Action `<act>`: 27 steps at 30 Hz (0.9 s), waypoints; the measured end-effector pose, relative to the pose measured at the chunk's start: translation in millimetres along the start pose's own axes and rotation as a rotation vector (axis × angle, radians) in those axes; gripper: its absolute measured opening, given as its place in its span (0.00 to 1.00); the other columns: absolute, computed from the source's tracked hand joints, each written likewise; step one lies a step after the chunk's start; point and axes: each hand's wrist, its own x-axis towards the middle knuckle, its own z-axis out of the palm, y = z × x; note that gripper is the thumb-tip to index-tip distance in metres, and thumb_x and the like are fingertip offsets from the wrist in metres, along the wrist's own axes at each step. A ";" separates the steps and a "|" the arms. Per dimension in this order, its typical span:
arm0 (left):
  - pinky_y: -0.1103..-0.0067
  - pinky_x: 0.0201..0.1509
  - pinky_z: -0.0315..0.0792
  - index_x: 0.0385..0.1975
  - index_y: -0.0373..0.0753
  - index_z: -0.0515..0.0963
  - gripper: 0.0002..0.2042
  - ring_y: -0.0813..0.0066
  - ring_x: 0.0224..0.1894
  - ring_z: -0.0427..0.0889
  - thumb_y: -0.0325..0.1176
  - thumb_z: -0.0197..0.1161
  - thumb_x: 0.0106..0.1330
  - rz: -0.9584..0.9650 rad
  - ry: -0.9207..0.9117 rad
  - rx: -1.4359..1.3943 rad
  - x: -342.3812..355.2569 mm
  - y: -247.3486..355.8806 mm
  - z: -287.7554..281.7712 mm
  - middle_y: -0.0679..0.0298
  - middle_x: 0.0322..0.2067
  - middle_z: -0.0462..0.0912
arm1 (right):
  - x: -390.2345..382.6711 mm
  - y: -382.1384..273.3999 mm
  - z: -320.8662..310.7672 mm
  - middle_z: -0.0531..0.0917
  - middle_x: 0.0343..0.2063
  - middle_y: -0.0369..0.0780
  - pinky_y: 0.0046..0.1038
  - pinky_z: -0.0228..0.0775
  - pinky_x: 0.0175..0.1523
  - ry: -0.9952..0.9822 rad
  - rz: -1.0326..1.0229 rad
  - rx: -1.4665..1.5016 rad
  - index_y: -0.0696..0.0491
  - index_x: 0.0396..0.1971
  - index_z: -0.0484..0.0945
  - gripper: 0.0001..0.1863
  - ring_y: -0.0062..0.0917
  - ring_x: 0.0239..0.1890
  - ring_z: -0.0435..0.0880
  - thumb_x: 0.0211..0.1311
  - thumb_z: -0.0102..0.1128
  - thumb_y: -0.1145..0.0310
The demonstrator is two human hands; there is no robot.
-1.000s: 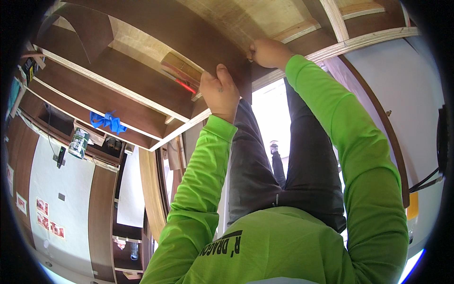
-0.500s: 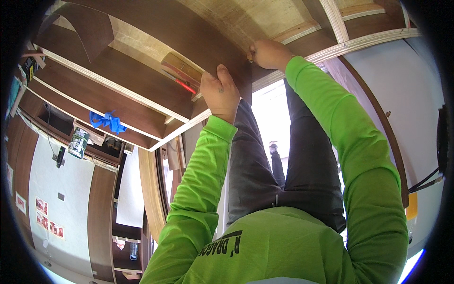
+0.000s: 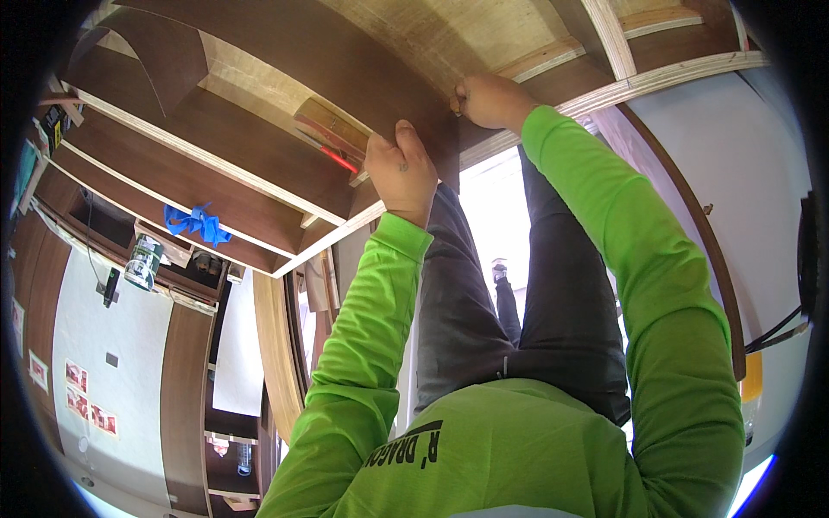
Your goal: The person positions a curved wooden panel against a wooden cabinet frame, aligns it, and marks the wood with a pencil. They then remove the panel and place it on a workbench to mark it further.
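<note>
A dark brown laminate sheet [image 3: 380, 65] stretches across the upper middle, over the open wooden frame. Its lower edge is gripped by my left hand [image 3: 401, 177], thumb on the upper face and fingers curled in. At the sheet's right edge, the fingers of my right hand [image 3: 494, 99] are pinched together around something small and yellowish, too small to name. Beside my left hand, a wooden block [image 3: 332, 127] and a red stick-like thing [image 3: 338, 159] lie in the frame. My left hand partly covers the sheet's corner.
Pale plywood edges [image 3: 207, 155] divide the brown frame into compartments. A blue cloth strip [image 3: 197, 223] hangs on one edge, near a can [image 3: 143, 262]. A curled brown sheet [image 3: 160, 52] rises at the far left. A curved dark edge [image 3: 691, 207] borders a white panel at right.
</note>
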 end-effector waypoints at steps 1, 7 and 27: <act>0.68 0.35 0.72 0.33 0.28 0.76 0.11 0.57 0.27 0.79 0.32 0.54 0.68 0.002 -0.008 0.011 0.3 0.5 -0.5 0.50 0.26 0.81 | -0.1 1.5 0.8 0.85 0.34 0.49 0.44 0.75 0.45 0.002 -0.001 0.007 0.53 0.36 0.84 0.12 0.46 0.39 0.84 0.60 0.55 0.65; 0.69 0.37 0.72 0.34 0.28 0.76 0.11 0.57 0.29 0.80 0.32 0.54 0.68 -0.018 -0.010 -0.003 0.0 1.5 0.9 0.50 0.27 0.82 | 1.3 5.5 3.8 0.85 0.33 0.49 0.44 0.75 0.44 0.003 -0.015 0.010 0.52 0.36 0.84 0.12 0.46 0.38 0.84 0.61 0.56 0.62; 0.59 0.32 0.69 0.25 0.24 0.72 0.18 0.38 0.28 0.77 0.37 0.55 0.69 0.037 -0.010 -0.014 1.5 3.4 -2.2 0.37 0.23 0.76 | -12.8 3.1 -7.1 0.84 0.33 0.48 0.40 0.74 0.44 0.221 0.045 0.067 0.53 0.37 0.83 0.11 0.43 0.38 0.84 0.62 0.57 0.63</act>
